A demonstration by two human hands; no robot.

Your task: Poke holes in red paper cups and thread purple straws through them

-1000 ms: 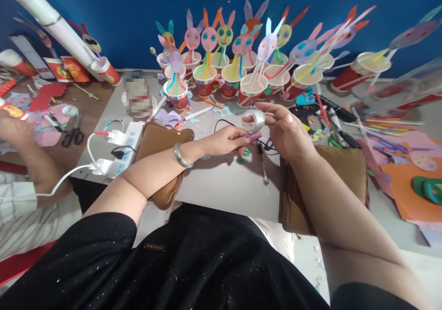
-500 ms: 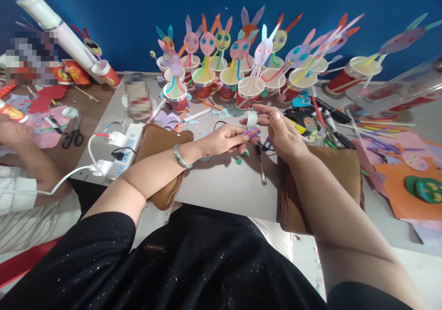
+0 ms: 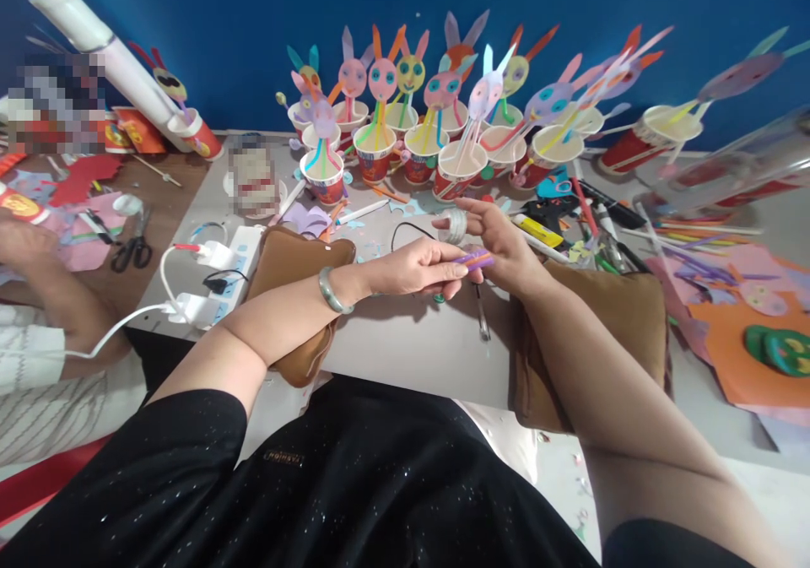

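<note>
My left hand (image 3: 411,267) pinches a small purple-and-orange rolled piece (image 3: 477,259) between thumb and fingers; I cannot tell if it is paper or foam strips. A roll of clear tape (image 3: 453,226) sits around the fingers of my right hand (image 3: 515,251), which meets the right end of the rolled piece. Below the hands, a pen (image 3: 483,315) lies on the grey table, and a small green disc (image 3: 439,299) is partly hidden under my left fingers.
Paper cups (image 3: 376,156) topped with paper rabbit heads line the blue wall. Brown cushions (image 3: 304,273) lie under both forearms. A power strip (image 3: 234,273) is at the left, with a co-worker's arm (image 3: 38,273) beyond. Markers and a yellow item (image 3: 539,230) clutter the right.
Both hands have shifted slightly; the rolled piece has moved a little right and down and shows more orange. The tape roll has tilted and moved slightly left and down.
</note>
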